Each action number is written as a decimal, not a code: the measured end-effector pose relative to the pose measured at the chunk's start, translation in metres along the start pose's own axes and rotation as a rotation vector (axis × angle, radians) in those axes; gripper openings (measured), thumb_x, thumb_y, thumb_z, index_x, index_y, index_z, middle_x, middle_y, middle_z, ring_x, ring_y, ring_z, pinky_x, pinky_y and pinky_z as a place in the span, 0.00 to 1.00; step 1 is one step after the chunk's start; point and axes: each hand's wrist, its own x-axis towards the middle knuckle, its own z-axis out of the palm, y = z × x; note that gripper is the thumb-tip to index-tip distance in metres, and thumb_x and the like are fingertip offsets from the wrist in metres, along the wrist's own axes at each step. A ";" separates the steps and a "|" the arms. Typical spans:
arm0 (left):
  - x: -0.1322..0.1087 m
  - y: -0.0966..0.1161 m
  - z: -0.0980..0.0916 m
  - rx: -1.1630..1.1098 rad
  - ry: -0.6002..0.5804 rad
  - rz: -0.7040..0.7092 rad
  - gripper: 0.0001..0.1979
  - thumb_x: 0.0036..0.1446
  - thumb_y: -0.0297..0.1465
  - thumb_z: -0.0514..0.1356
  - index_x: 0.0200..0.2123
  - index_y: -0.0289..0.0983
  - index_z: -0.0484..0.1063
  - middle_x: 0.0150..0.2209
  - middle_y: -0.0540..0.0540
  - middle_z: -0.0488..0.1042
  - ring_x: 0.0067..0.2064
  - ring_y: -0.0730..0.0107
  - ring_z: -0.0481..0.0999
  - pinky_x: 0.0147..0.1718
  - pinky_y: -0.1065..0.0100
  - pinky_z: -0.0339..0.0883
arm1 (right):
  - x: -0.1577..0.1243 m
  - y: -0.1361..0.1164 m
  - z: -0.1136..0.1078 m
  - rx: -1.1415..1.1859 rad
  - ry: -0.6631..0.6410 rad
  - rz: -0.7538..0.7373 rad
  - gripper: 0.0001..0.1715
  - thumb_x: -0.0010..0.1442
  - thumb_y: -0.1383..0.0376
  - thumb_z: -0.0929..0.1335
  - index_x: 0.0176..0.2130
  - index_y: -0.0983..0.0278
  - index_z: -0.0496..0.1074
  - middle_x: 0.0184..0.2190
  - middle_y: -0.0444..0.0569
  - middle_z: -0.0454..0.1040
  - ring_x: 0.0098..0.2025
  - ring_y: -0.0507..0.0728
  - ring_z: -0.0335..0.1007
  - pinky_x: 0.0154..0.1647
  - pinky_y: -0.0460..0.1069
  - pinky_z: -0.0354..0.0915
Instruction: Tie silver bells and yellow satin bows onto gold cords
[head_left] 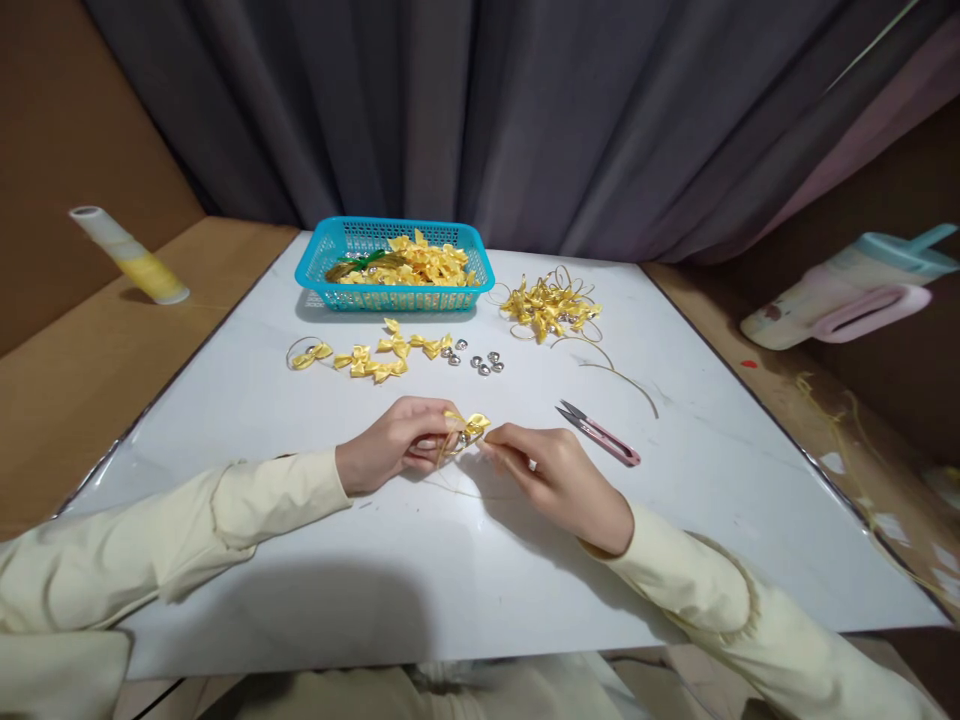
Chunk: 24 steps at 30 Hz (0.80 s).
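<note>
Between thumb and fingers, my left hand pinches a small yellow ribbon bow with a silvery bell-like piece at its underside. Thin gold cord loops around the bow. My right hand is closed at the bow's right side, its fingertips pinching the cord. Beyond my hands lie several loose yellow bows and several small silver bells. One bow at the left has a cord loop on it. Right of my right hand rest thread snips with pink handles.
A blue basket of yellow bows and gold cords stands at the back. Beside it is a pile of corded bows. Cut cord lies at right. A yellow thread spool and a tumbler flank the white board.
</note>
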 end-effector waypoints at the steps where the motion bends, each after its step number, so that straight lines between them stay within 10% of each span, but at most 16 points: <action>1: 0.000 0.000 0.000 0.012 0.002 0.005 0.10 0.51 0.32 0.58 0.22 0.33 0.63 0.16 0.58 0.47 0.18 0.83 0.42 0.16 0.78 0.37 | -0.001 0.000 0.002 -0.020 0.010 -0.019 0.12 0.62 0.68 0.58 0.31 0.67 0.67 0.22 0.46 0.69 0.22 0.48 0.60 0.25 0.42 0.54; 24: -0.001 -0.001 0.002 0.204 0.033 0.084 0.10 0.52 0.33 0.57 0.23 0.33 0.64 0.17 0.56 0.54 0.19 0.81 0.47 0.19 0.73 0.39 | -0.002 0.000 0.013 -0.104 -0.030 -0.038 0.12 0.64 0.67 0.57 0.31 0.66 0.65 0.18 0.43 0.62 0.17 0.48 0.52 0.21 0.43 0.48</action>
